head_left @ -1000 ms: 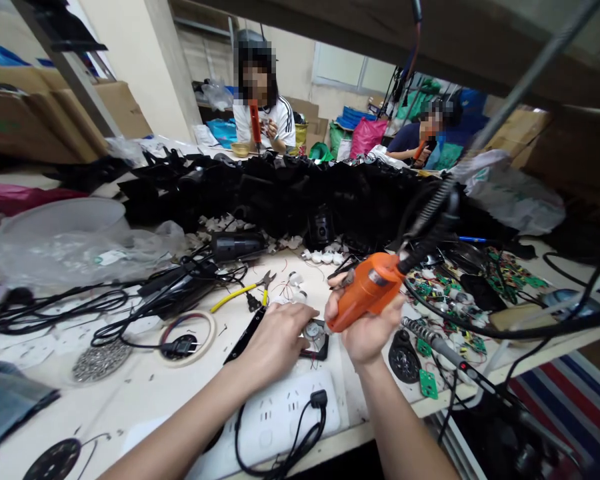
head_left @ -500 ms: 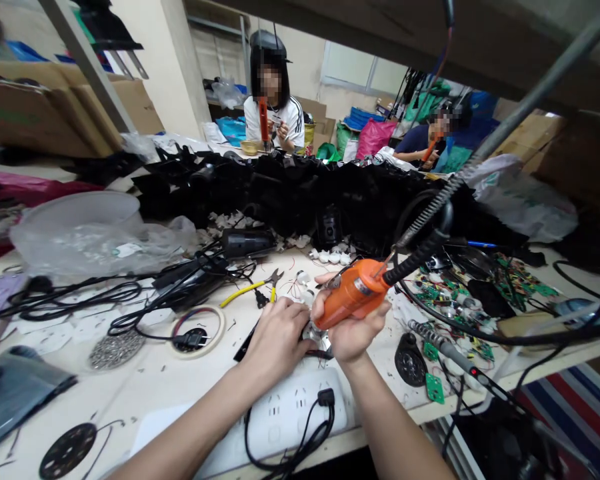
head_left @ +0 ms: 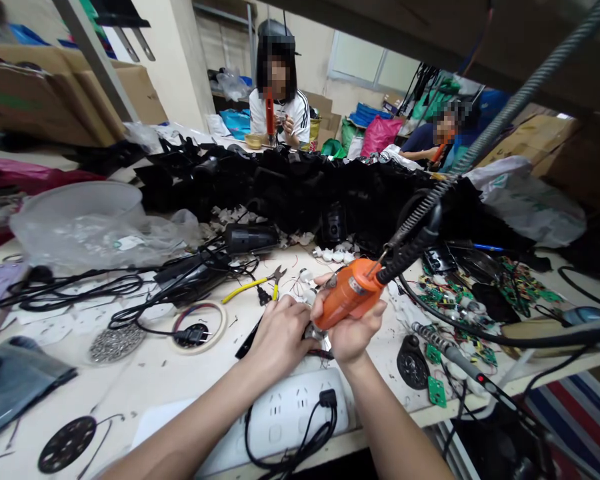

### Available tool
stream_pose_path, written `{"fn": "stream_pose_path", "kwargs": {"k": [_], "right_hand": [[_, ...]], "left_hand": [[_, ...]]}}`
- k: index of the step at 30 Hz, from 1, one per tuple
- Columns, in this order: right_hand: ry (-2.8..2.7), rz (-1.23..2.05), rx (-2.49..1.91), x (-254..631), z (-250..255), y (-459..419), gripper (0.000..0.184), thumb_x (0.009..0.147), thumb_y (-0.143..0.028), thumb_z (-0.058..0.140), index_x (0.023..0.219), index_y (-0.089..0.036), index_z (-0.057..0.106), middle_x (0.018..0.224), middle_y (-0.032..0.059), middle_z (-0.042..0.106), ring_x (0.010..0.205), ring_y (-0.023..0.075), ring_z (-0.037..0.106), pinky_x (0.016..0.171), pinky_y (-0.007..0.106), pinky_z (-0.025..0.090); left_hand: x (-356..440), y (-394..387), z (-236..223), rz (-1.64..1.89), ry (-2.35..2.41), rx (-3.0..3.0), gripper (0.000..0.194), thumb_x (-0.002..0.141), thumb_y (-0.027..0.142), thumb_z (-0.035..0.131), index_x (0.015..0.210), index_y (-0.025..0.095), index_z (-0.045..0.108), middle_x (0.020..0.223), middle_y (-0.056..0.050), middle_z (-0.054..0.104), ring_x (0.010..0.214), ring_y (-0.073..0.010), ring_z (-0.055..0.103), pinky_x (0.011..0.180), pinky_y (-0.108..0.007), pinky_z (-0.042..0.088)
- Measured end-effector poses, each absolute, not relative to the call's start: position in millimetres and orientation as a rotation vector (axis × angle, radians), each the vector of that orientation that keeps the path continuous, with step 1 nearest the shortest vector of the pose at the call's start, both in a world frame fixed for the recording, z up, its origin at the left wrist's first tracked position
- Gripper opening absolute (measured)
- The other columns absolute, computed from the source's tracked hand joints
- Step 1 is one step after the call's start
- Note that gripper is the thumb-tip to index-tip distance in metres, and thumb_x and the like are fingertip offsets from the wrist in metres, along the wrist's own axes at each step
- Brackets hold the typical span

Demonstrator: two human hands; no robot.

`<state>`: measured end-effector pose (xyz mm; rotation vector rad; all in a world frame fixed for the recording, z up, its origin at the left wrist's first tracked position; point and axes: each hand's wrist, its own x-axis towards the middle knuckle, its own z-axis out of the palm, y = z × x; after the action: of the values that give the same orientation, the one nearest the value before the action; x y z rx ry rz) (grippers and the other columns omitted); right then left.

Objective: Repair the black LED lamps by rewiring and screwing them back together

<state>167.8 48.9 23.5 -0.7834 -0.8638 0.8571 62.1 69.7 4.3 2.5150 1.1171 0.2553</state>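
My right hand (head_left: 353,330) is wrapped round an orange electric screwdriver (head_left: 347,293), its body tilted and its tip pointing down-left toward my other hand. A black cable and a spring run up and right from its back end. My left hand (head_left: 283,331) has its fingers curled over a black plastic part (head_left: 249,340), most of it hidden under the palm. Reddish wires and a small metallic piece show between the two hands, but the exact contact of the tip is hidden. Just beyond my left hand lie yellow-handled cutting pliers (head_left: 250,288), jaws apart.
A white power strip (head_left: 275,420) lies in front of me. To the left are a tape roll (head_left: 221,333), a dish of screws (head_left: 117,341) and black cords. Green circuit boards (head_left: 437,390) and a soldering iron (head_left: 455,357) lie right. Black casings (head_left: 300,193) heap behind; two people sit beyond.
The camera view has shifted slightly. The screwdriver's rear end leans a little further left; both hands keep nearly the same place and grip.
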Motion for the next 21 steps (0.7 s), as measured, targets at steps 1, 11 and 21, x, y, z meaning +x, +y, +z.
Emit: {"fn": "stream_pose_path", "kwargs": {"k": [1,11,21], "right_hand": [[-0.841,0.852,-0.775,168.0,25.1,48.4,0.072,0.069,-0.088,0.040,0.073,-0.019,0.062,0.046,-0.0018,0.054,0.040,0.0172,0.052,0.048,0.035,0.051],[-0.837,0.857,-0.723,169.0,24.2,48.3,0.073,0.069,-0.086,0.044,0.084,-0.018,0.066,0.045,-0.0020,0.054,0.039,0.0176,0.052,0.045,0.035,0.050],[-0.803,0.847,-0.744,170.9,26.5,47.0,0.071,0.067,-0.086,0.047,0.078,-0.018,0.066,0.066,0.0027,0.063,0.039,0.0129,0.050,0.037,0.027,0.042]], "left_hand": [[62.3,69.9,3.9,0.262,1.113,2.517,0.015,0.081,0.031,0.067,0.087,0.017,0.065,0.088,-0.005,0.067,0.093,-0.0269,0.052,0.076,-0.040,0.037],[63.6,71.0,4.6,0.245,1.110,2.545,0.014,0.081,0.030,0.066,0.085,0.017,0.064,0.090,-0.007,0.068,0.092,-0.0278,0.052,0.076,-0.040,0.034],[65.6,71.7,10.2,0.185,1.148,2.514,0.015,0.080,0.031,0.066,0.087,0.018,0.063,0.090,-0.006,0.068,0.092,-0.0270,0.051,0.076,-0.040,0.032]]}}
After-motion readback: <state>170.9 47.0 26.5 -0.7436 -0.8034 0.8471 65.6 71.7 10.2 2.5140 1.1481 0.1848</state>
